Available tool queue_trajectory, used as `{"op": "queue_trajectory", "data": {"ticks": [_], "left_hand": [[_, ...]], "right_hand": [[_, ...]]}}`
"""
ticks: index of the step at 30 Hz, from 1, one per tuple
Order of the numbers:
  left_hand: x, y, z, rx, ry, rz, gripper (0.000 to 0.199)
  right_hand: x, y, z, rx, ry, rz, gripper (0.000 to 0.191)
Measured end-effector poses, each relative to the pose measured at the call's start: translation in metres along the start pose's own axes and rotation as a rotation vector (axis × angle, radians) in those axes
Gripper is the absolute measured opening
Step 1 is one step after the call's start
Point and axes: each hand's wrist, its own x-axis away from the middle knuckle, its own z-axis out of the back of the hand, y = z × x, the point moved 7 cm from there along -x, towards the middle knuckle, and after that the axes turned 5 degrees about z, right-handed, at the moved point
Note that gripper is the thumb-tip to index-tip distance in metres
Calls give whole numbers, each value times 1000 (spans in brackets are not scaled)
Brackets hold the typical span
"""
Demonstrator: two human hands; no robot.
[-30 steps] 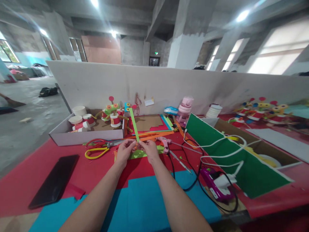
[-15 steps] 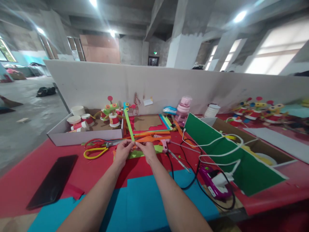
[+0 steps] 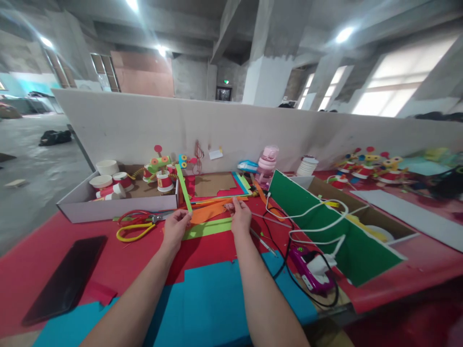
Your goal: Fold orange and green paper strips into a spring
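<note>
My left hand [image 3: 176, 228] pinches the lower end of a light green paper strip [image 3: 183, 189], which stands up and leans left. My right hand [image 3: 239, 218] is apart from it, over the right end of a flat green paper piece [image 3: 208, 228]; its fingers are pressed together, and what they hold is too hidden to name. Orange paper [image 3: 208, 212] lies between and behind the hands. Yellow-handled scissors or pliers [image 3: 134, 233] rest to the left of my left hand. The pink glue gun is mostly hidden behind my right hand.
A grey box [image 3: 119, 208] with paper cups and a figure stands back left; a phone [image 3: 67, 277] lies front left. Blue sheets [image 3: 206, 301] are under my forearms. At right are a green-sided box [image 3: 333, 236], a purple power strip [image 3: 311, 272] and cables.
My hands were together at the strip's lower end; my right hand has let go of it and moved right. My left hand still holds the strip. The view has shifted slightly right.
</note>
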Motion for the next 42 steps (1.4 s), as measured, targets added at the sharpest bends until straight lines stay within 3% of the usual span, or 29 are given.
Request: {"op": "queue_trajectory", "data": {"ticks": [4, 6, 8, 13, 16, 42], "left_hand": [[0, 2, 0, 11, 2, -10, 33], [1, 4, -1, 36, -2, -19, 32], [3, 7, -4, 65, -22, -18, 32], [8, 8, -12, 105, -81, 24, 32], [9, 7, -14, 108, -88, 36, 34], [7, 1, -14, 89, -90, 72, 30]], "right_hand": [[-4, -13, 17, -94, 173, 66, 36], [-2, -10, 18, -125, 199, 48, 35], [5, 2, 7, -99, 109, -41, 33], [48, 43, -39, 78, -303, -372, 32], [69, 50, -56, 50, -438, -446, 35], [75, 46, -61, 6, -465, -409, 41]]}}
